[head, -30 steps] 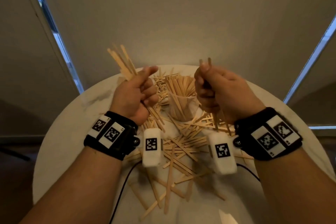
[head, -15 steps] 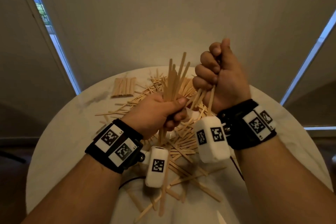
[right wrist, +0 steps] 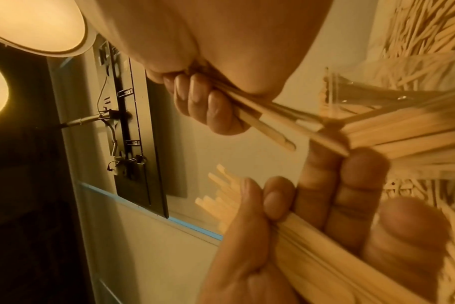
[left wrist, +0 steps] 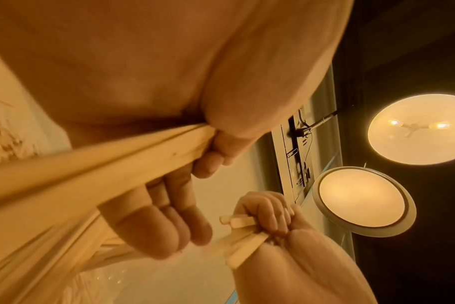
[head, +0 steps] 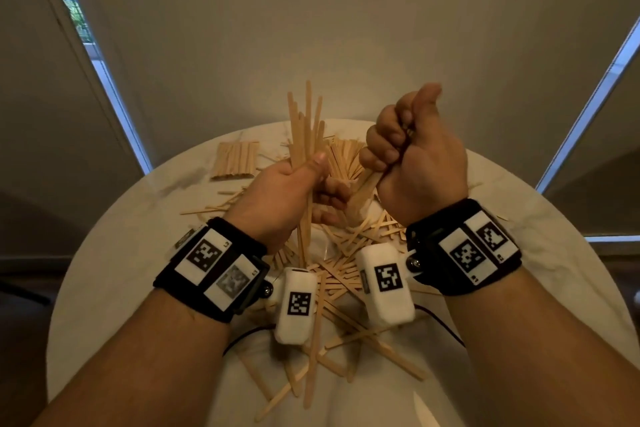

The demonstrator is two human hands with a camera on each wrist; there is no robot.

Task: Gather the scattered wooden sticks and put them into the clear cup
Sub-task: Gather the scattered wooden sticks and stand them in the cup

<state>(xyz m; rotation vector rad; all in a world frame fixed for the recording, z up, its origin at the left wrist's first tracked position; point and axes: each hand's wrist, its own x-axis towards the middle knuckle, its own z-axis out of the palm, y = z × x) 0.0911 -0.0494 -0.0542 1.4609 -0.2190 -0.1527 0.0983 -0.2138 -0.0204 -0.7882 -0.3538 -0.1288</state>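
My left hand (head: 287, 191) grips a thick bundle of wooden sticks (head: 304, 128) held upright, their tips rising above the fist. Just to the right, my right hand (head: 412, 156) is fisted round a few sticks (head: 363, 184) whose ends poke out below it. The two fists are close together over the middle of the table. The clear cup (right wrist: 335, 90), stuffed with sticks, stands right behind them, mostly hidden in the head view. In the right wrist view the few sticks (right wrist: 268, 127) point toward the left hand's bundle (right wrist: 325, 257).
Loose sticks (head: 332, 288) lie criss-crossed over the round white table (head: 121, 270), from under my wrists to its near edge. A neat flat stack of sticks (head: 237, 159) lies at the back left. Walls and window strips surround the table.
My left hand has swung its bundle from the left to upright at the centre. My right hand has risen and turned with its few sticks, closing in beside the left.
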